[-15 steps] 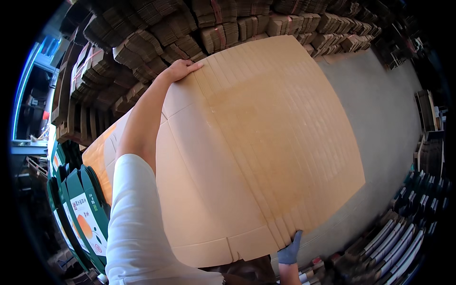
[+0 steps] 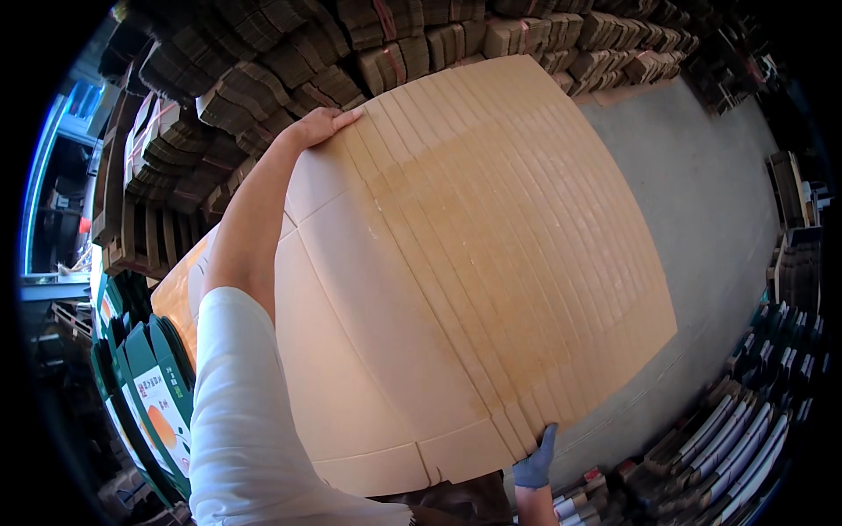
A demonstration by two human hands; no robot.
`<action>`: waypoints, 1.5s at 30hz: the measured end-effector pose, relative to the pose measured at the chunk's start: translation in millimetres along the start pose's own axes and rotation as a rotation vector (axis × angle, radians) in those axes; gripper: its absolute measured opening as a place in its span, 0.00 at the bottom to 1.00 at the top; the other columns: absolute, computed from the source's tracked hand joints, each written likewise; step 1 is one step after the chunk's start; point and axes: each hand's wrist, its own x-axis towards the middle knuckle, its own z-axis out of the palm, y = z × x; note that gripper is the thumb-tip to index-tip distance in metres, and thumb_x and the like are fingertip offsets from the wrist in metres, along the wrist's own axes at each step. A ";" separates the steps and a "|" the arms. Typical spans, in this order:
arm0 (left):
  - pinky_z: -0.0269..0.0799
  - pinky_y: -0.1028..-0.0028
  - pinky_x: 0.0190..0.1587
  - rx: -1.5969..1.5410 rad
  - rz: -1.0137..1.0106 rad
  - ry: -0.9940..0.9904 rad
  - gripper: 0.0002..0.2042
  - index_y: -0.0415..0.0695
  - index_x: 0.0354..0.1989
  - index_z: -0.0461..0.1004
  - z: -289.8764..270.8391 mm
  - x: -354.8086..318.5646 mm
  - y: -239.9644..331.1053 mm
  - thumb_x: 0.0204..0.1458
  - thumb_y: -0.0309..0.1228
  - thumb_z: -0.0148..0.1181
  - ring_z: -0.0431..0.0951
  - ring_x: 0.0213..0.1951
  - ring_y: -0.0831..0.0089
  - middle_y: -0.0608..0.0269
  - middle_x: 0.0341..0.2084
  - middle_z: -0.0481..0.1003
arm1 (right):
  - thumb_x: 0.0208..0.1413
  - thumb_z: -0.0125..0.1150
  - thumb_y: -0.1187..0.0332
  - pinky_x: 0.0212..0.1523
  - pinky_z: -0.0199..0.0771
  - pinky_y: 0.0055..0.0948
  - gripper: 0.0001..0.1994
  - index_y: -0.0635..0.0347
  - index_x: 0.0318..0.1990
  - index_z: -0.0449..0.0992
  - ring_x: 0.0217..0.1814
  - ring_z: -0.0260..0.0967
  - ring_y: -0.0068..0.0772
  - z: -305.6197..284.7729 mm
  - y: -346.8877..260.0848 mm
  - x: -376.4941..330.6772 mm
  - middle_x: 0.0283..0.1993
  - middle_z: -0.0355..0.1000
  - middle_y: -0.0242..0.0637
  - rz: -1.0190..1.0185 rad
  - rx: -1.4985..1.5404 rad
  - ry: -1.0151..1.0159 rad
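Note:
A fanned stack of large flat brown cardboard sheets (image 2: 474, 263) spreads across the middle, its creased blanks overlapping in narrow steps toward the right. My bare left hand (image 2: 317, 129) is closed on the far left edge, thumb lying on top and some fingers hidden. At the near edge my right hand (image 2: 533, 466), in a blue-grey glove, grips the sheets with its thumb up on the top face; its other fingers are out of sight beneath. Crease lines and cut flaps show on the uppermost sheet at the left.
Tied bundles of folded cardboard (image 2: 254, 96) are piled along the far side, some on a wooden pallet (image 2: 145, 232). Green printed cartons (image 2: 158, 394) stand close at my left. Rows of folded cartons (image 2: 710, 456) lie at the lower right, beside grey floor (image 2: 693, 175).
The stepped edges of the cardboard sheets have spread farther apart and show more evenly. My left hand has shifted slightly left with the far edge; my right hand stays nearly in place.

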 end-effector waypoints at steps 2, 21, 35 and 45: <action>0.67 0.62 0.58 0.134 0.013 0.003 0.44 0.38 0.54 0.75 5.8 6.4 7.5 0.51 0.72 0.44 0.74 0.55 0.54 0.45 0.51 0.76 | 0.64 0.49 0.44 0.63 0.68 0.45 0.32 0.60 0.65 0.62 0.65 0.65 0.42 -1.2 -1.0 0.4 0.64 0.66 0.40 -0.004 -0.001 0.028; 0.65 0.64 0.60 0.007 0.040 0.122 0.37 0.42 0.54 0.77 23.4 25.3 49.4 0.56 0.65 0.46 0.72 0.58 0.56 0.49 0.54 0.75 | 0.66 0.47 0.44 0.63 0.67 0.44 0.31 0.57 0.66 0.61 0.64 0.65 0.42 -13.6 6.7 4.9 0.64 0.66 0.39 0.003 0.053 0.030; 0.63 0.64 0.61 0.024 0.048 0.038 0.42 0.37 0.55 0.75 17.1 38.0 46.1 0.55 0.68 0.43 0.72 0.58 0.54 0.46 0.54 0.75 | 0.67 0.48 0.48 0.63 0.67 0.40 0.28 0.61 0.64 0.64 0.63 0.67 0.37 2.8 -3.0 -1.5 0.62 0.67 0.38 0.007 0.097 0.046; 0.68 0.65 0.56 0.001 0.090 0.098 0.39 0.36 0.49 0.78 29.1 31.2 53.4 0.55 0.66 0.47 0.77 0.52 0.57 0.45 0.46 0.78 | 0.65 0.48 0.44 0.64 0.65 0.44 0.31 0.57 0.66 0.62 0.64 0.65 0.41 -6.3 1.5 -9.7 0.64 0.66 0.38 -0.038 0.000 0.021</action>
